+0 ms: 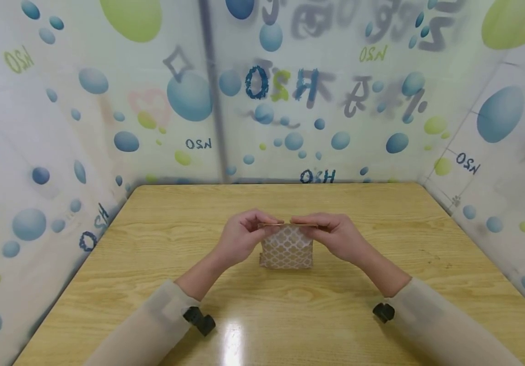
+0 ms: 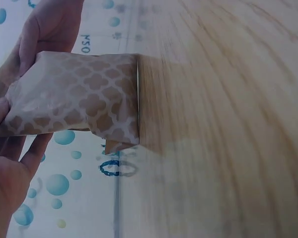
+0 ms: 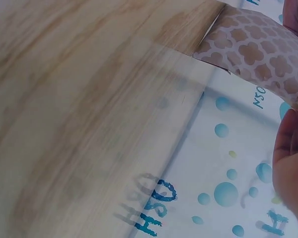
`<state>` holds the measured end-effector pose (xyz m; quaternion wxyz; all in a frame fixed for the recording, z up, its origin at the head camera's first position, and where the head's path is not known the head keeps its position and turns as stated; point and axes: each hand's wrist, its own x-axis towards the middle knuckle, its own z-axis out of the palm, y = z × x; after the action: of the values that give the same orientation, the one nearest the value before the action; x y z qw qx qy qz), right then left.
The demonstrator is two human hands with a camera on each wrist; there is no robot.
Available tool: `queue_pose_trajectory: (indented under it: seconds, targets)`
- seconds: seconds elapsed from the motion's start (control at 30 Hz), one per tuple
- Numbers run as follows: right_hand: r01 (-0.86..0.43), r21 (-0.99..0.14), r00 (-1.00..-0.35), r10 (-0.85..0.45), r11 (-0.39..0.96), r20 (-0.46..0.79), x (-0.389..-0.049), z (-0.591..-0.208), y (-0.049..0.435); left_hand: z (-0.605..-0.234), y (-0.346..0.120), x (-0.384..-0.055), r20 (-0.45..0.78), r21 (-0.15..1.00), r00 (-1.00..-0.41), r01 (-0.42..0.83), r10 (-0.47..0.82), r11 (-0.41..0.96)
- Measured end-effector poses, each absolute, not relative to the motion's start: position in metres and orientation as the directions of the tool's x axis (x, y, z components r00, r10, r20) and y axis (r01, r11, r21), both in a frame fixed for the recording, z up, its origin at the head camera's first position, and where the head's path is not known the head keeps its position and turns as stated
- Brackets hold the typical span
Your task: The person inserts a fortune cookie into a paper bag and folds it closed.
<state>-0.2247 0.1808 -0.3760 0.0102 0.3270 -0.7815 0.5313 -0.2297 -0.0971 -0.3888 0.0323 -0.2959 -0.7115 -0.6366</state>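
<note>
A small brown paper bag (image 1: pixel 287 251) with a white lattice pattern stands upright on the wooden table. My left hand (image 1: pixel 239 236) pinches the left end of its top edge, thumb on the near side and fingers behind. At the opposite end, my right hand (image 1: pixel 338 236) pinches the same edge in a like way. Between the fingertips the top edge shows as a narrow, flat brown strip. In the left wrist view the bag (image 2: pixel 89 94) has its base at the table surface, with a small folded corner jutting from one side. What the bag contains is hidden.
The wooden table (image 1: pixel 152 223) spreads out around the bag on all sides. White sheets (image 1: pixel 271 137) printed with blue and green bubbles and lettering stand behind it and at both sides. Dark wrist cameras (image 1: pixel 200 320) are strapped at both sleeves.
</note>
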Motion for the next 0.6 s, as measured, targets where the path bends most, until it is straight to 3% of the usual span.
queue_pose_trajectory:
  seconds: [0.3,0.6]
  targets:
    - [-0.596,-0.787,-0.723,-0.532,0.159,0.44,-0.2263,-0.3783,0.1828,-0.3884,-0.1025,-0.228,0.462,0.804,-0.736,0.583,0.494,0.117]
    - [-0.652,-0.723,-0.713,-0.507,0.227,0.484,-0.2267,-0.3819,0.1827,-0.3893,-0.0976,-0.2273,0.543,0.72,-0.672,0.681,0.504,0.134]
